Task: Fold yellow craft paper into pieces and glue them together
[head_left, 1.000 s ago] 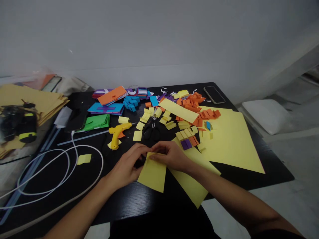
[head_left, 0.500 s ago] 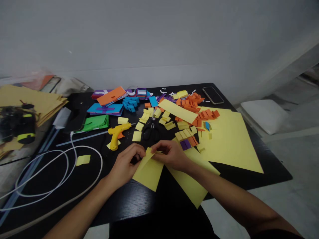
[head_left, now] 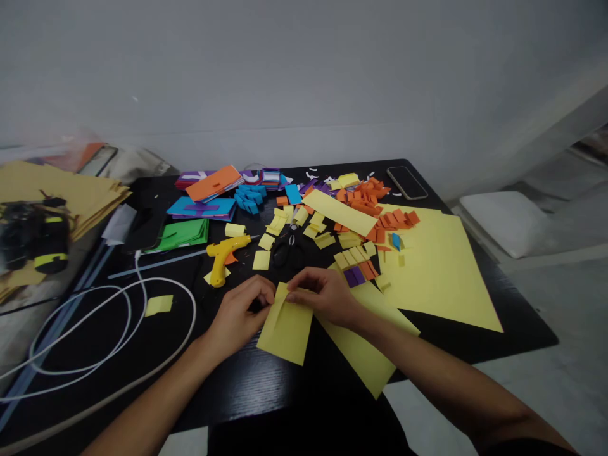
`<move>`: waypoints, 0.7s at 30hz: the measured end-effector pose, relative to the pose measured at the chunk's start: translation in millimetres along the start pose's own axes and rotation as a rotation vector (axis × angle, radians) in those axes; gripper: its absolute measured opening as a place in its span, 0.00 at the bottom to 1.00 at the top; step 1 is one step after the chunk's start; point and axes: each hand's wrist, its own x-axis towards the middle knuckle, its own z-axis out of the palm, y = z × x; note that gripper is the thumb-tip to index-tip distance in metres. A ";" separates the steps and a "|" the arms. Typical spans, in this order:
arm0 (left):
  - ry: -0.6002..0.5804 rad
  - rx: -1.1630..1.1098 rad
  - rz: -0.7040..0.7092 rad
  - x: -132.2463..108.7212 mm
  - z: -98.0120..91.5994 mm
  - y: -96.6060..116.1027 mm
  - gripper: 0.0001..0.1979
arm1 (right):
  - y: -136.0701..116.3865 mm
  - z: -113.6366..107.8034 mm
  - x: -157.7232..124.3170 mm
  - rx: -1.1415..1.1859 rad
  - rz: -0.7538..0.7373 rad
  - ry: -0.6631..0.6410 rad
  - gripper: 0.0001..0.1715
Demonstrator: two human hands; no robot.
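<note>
Left hand: I see the left hand (head_left: pixel 240 315) at the near middle of the table (head_left: pixel 237 386), thumb and fingers pinched shut on the far left edge of the yellow paper (head_left: pixel 287 330).
Right hand: the right hand (head_left: pixel 323 295) grips the same sheet at its far edge, fingers curled narrow and the fingertips close to the left hand's.
Yellow paper: a small rectangle, slightly tilted, its near end lying over the dark tabletop. A line runs down from its far edge; I cannot tell if it is a fold or a cut.
Under the right arm: a longer yellow strip (head_left: pixel 363 354) lies just right of the paper and reaches the near table edge.
Just beyond the hands: scissors (head_left: pixel 289 251), with a yellow glue gun (head_left: pixel 223 254) to their left.
Right side: a big yellow sheet (head_left: pixel 439 269).
Far side: orange pieces (head_left: pixel 380 209), blue pieces (head_left: pixel 251 195) and a phone (head_left: pixel 407 182).
Left side: a looped white cable (head_left: pixel 118 316).
</note>
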 end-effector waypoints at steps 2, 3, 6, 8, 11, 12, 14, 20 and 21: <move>-0.026 0.004 0.008 -0.2 -0.1 0.4 0.09 | -0.5 0.1 -0.2 0.005 0.008 -0.007 0.14; -0.040 0.008 0.015 -0.3 -0.1 0.7 0.10 | -1.0 0.2 -0.2 0.004 0.014 -0.014 0.14; -0.058 0.013 0.030 -0.4 -0.4 1.1 0.09 | -3.2 0.4 0.0 0.017 0.036 -0.019 0.14; -0.054 0.007 0.043 -0.6 -1.0 1.0 0.07 | -4.9 0.7 0.2 0.048 0.065 -0.007 0.17; -0.087 0.016 0.085 -1.5 -2.3 0.6 0.15 | -6.6 1.3 0.2 0.090 0.093 0.006 0.21; -0.110 0.029 0.106 -1.9 -2.8 0.7 0.17 | -6.8 1.5 0.0 0.098 0.093 0.006 0.21; -0.139 0.051 0.137 -2.2 -3.5 1.4 0.18 | -6.6 1.7 -0.4 0.110 0.086 0.006 0.21; -0.121 0.030 0.131 0.4 -3.7 5.8 0.17 | -4.4 2.5 -1.3 0.134 0.107 0.003 0.19; -0.118 0.031 0.129 0.8 -3.6 6.2 0.17 | -4.5 2.6 -1.2 0.144 0.117 0.007 0.19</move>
